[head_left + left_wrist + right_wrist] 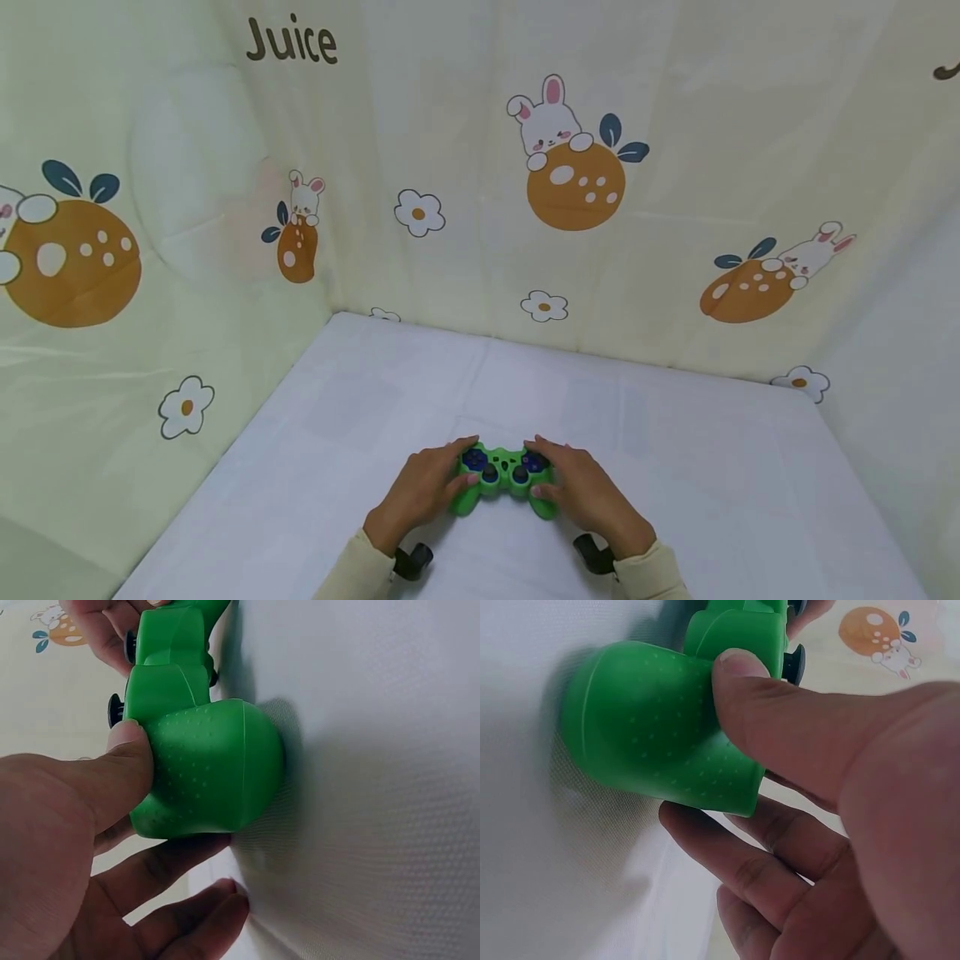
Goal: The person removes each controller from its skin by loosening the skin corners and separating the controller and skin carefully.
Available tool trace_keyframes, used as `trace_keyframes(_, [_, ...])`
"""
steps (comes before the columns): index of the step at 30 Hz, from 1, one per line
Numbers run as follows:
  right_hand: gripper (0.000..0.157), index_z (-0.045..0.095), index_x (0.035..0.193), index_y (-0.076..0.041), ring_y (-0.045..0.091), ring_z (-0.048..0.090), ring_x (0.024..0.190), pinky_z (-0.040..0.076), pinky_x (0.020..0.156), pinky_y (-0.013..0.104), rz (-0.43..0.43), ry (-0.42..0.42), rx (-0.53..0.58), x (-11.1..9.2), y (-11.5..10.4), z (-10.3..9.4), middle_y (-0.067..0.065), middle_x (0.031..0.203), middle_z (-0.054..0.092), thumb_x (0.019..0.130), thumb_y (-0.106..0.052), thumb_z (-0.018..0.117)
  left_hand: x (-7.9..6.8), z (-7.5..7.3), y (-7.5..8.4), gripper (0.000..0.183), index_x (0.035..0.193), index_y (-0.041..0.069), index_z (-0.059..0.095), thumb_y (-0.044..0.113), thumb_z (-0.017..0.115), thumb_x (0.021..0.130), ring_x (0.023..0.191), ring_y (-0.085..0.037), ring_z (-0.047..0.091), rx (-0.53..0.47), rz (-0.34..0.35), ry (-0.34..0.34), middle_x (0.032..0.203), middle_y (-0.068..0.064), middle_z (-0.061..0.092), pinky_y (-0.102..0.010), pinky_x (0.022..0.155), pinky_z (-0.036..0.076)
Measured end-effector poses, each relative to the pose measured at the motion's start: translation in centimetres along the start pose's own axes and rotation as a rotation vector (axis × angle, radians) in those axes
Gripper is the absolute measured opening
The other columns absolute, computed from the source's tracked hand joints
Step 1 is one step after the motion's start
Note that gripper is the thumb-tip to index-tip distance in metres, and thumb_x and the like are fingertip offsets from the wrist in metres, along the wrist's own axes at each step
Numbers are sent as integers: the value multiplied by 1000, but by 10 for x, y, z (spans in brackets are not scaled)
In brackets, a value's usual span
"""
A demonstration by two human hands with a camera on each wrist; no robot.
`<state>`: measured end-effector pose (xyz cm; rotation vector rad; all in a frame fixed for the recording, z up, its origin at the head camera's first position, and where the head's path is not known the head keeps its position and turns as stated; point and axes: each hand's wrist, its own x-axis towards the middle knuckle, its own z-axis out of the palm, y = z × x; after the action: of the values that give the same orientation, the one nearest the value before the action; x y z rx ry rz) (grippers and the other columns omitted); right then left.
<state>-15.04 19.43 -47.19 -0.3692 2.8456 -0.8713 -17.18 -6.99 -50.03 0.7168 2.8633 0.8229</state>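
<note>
While both hands are on it, the green game controller (pixel 504 477) sits face-up on the white cloth-covered table (pixel 330 475), handles toward the person. Head view: left hand (pixel 424 485) and right hand (pixel 589 490) each hold one end, thumbs near the thumbsticks (pixel 490 472). Left wrist view: thumb (pixel 124 769) on the dotted left handle (pixel 202 765), one finger against its outer side; handle looks to be touching cloth. Right wrist view: same narrow hold, thumb on the right handle (pixel 652 724). Progress, my read: two-handed hold done, controller not off the table; what's left, can't tell.
</note>
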Motion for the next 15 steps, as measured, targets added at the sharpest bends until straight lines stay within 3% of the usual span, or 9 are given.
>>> trace_keyframes(9, [63, 59, 151, -13, 40, 57, 142, 43, 117, 61, -2, -8, 44, 2, 4, 0, 13, 158, 57, 92, -15, 83, 0, 1, -1, 58, 155, 14, 53, 37, 68, 104, 127, -31, 69, -15, -7, -10, 145, -10, 69, -52, 107, 54])
trace_keyframes(15, [59, 61, 149, -16, 25, 69, 117, 53, 105, 56, 22, -24, 119, 7, 13, -2, 6, 148, 66, 94, -18, 81, 0, 1, -2, 57, 153, 15, 55, 36, 71, 103, 121, -31, 71, -39, -18, 7, 140, -11, 71, -53, 104, 56])
